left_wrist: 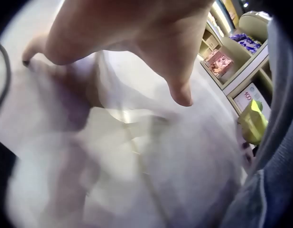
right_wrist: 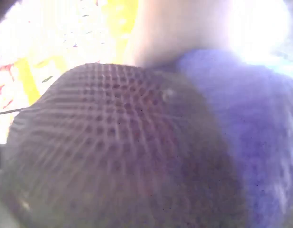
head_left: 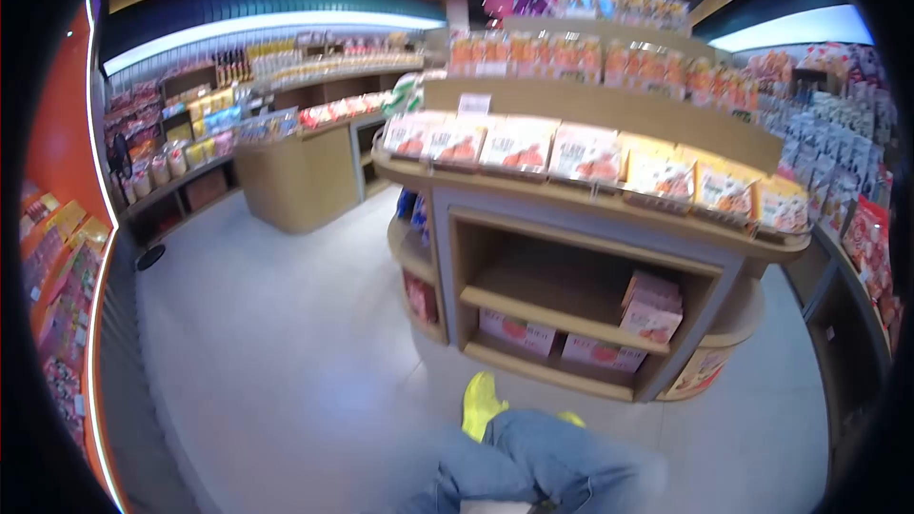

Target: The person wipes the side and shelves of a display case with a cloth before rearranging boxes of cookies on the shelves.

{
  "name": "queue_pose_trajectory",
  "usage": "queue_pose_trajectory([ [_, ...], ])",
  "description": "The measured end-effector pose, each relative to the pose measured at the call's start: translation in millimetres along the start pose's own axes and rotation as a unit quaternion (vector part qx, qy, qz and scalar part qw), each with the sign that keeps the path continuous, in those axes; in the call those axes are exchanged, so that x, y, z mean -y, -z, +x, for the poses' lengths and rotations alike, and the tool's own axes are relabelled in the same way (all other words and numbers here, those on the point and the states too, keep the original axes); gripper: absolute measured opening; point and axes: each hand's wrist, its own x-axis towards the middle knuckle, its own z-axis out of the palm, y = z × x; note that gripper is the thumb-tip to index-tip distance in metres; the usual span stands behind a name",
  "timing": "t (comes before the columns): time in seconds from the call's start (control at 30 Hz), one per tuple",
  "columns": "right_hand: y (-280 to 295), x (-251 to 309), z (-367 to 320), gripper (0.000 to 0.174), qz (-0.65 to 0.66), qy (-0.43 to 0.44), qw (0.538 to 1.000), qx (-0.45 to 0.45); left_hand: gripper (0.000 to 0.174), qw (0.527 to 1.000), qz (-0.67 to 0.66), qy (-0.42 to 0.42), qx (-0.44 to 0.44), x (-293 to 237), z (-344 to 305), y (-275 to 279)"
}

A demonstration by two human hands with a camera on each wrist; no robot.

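A dark mesh thing (right_wrist: pixel 113 133) sits beside purple cloth (right_wrist: pixel 260 142), near blurred skin (right_wrist: pixel 184 28); the right hand's state cannot be told. The left hand (left_wrist: pixel 122 28) is wide, thumb apart from fingers. Packets (head_left: pixel 586 152) line the desk (head_left: pixel 571 195).

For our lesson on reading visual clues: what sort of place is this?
Probably a snack or sweet shop: matching packets stand in a row along a tiered display stand, and many more bags crowd the right-hand side.
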Motion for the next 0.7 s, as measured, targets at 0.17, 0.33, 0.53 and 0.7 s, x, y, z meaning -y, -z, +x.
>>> queue_pose_trajectory([
  [0.17, 4, -62, 16, 0.02, 0.126, -0.162, 0.978, 0.047, 0.133, 0.997, -0.053, 0.049, 0.033, -18, 19, -33],
  [0.33, -118, -237, -47, 0.021, 0.319, -0.455, 0.828, 0.08, 0.159, 0.983, -0.133, 0.115, -0.053, -38, 3, -47],
  [0.53, -163, -390, -259, 0.027, 0.066, -0.585, 0.808, 0.036, 0.159, 0.988, -0.11, 0.078, -0.071, -48, -42, -16],
  [0.7, -106, -411, -268, 0.03, 0.01, -0.681, 0.73, -0.058, 0.135, 0.984, -0.003, 0.051, -0.169, -66, -1, -26],
])
